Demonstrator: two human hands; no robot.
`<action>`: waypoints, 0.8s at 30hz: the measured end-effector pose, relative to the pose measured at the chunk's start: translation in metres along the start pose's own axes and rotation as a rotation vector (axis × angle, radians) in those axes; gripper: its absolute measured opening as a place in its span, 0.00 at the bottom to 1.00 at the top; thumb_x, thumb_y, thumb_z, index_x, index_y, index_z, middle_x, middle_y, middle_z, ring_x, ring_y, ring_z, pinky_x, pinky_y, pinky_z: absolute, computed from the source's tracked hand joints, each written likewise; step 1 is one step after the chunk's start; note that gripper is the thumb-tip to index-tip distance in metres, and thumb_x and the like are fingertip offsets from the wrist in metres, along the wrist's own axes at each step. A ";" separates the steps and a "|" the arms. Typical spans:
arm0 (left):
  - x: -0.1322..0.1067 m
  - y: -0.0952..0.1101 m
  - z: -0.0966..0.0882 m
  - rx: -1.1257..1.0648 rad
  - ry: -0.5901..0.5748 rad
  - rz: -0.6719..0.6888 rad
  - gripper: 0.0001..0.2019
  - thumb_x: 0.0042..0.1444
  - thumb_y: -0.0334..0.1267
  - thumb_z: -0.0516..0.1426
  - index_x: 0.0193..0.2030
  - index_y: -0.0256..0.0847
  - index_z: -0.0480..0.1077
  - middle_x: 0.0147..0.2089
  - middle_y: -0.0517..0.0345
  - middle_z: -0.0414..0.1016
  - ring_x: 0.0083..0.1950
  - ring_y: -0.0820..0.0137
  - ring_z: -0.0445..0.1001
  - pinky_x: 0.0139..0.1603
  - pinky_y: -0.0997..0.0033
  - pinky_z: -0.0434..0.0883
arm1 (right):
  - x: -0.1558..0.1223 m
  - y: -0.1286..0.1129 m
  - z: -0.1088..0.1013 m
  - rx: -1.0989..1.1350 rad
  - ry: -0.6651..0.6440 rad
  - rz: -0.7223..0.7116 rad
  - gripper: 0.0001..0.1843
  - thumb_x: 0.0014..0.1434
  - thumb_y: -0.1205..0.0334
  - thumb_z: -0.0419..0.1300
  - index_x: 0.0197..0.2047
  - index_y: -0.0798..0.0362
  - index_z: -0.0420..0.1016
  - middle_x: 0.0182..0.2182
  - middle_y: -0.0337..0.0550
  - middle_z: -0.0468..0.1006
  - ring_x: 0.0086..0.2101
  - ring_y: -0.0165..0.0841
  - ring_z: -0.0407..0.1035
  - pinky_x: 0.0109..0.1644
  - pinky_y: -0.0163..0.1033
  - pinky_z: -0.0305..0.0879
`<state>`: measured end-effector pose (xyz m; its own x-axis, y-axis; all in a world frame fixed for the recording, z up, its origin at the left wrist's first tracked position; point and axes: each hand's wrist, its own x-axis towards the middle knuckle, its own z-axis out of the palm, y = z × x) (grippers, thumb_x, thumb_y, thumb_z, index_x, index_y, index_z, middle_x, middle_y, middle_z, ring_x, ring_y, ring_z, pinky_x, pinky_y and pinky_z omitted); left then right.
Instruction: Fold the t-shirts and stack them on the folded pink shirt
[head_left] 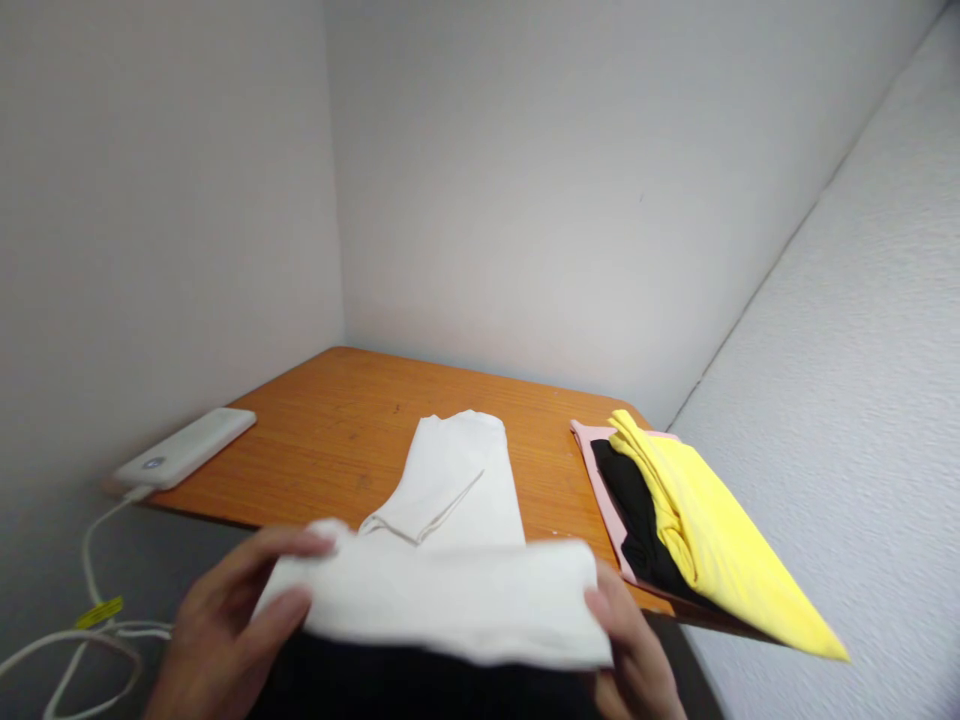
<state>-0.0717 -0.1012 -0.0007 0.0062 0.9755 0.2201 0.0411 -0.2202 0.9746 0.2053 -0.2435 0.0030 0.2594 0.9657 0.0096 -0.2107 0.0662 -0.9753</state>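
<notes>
A white shirt (465,480) lies lengthwise on the wooden table, with what looks like a sleeve folded in across it. Its near end is lifted off the front edge and doubled into a wide band. My left hand (232,610) pinches the left end of that band between thumb and fingers. At the right end, my right hand (634,640) grips the cloth, its thumb on top and its other fingers partly hidden underneath. Both hands are slightly blurred and hold the band near the table's front edge.
To the right, a stack holds a pink cloth (600,490), a black cloth (634,510) and a yellow cloth (720,520) that overhangs the edge. A white power bank (195,445) with a cable (90,560) sits at the left. Walls border the wooden table (330,430).
</notes>
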 end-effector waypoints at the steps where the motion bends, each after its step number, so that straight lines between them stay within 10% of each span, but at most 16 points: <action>1: 0.012 0.013 0.010 -0.063 -0.116 0.067 0.41 0.40 0.66 0.61 0.60 0.46 0.67 0.52 0.50 0.78 0.53 0.51 0.75 0.51 0.54 0.75 | 0.021 -0.012 0.006 0.085 0.031 -0.065 0.28 0.52 0.38 0.62 0.47 0.50 0.79 0.43 0.51 0.80 0.47 0.49 0.73 0.48 0.53 0.70; 5: 0.058 0.034 0.047 -0.057 -0.519 0.374 0.44 0.58 0.59 0.54 0.74 0.52 0.33 0.71 0.51 0.56 0.69 0.58 0.59 0.68 0.50 0.60 | 0.088 -0.044 0.019 0.136 -0.023 -0.277 0.26 0.58 0.40 0.57 0.53 0.48 0.74 0.57 0.49 0.72 0.54 0.44 0.68 0.54 0.49 0.66; 15: 0.046 -0.066 0.051 0.843 -0.463 0.475 0.26 0.65 0.51 0.47 0.65 0.41 0.63 0.72 0.45 0.55 0.72 0.54 0.53 0.70 0.45 0.53 | 0.087 0.040 -0.020 -1.179 0.559 -0.303 0.17 0.57 0.45 0.59 0.28 0.49 0.71 0.30 0.52 0.74 0.37 0.48 0.66 0.44 0.51 0.60; 24: 0.020 -0.033 0.039 0.940 -0.442 0.341 0.18 0.64 0.47 0.48 0.53 0.44 0.71 0.55 0.50 0.77 0.57 0.57 0.74 0.61 0.49 0.65 | 0.064 0.044 -0.022 -1.405 0.272 -0.100 0.14 0.66 0.54 0.48 0.34 0.51 0.69 0.34 0.48 0.77 0.38 0.43 0.72 0.40 0.41 0.58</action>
<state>-0.0337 -0.0742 -0.0305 0.5126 0.8199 0.2551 0.7145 -0.5720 0.4029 0.2338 -0.1846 -0.0440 0.4199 0.8843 0.2041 0.8665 -0.3237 -0.3801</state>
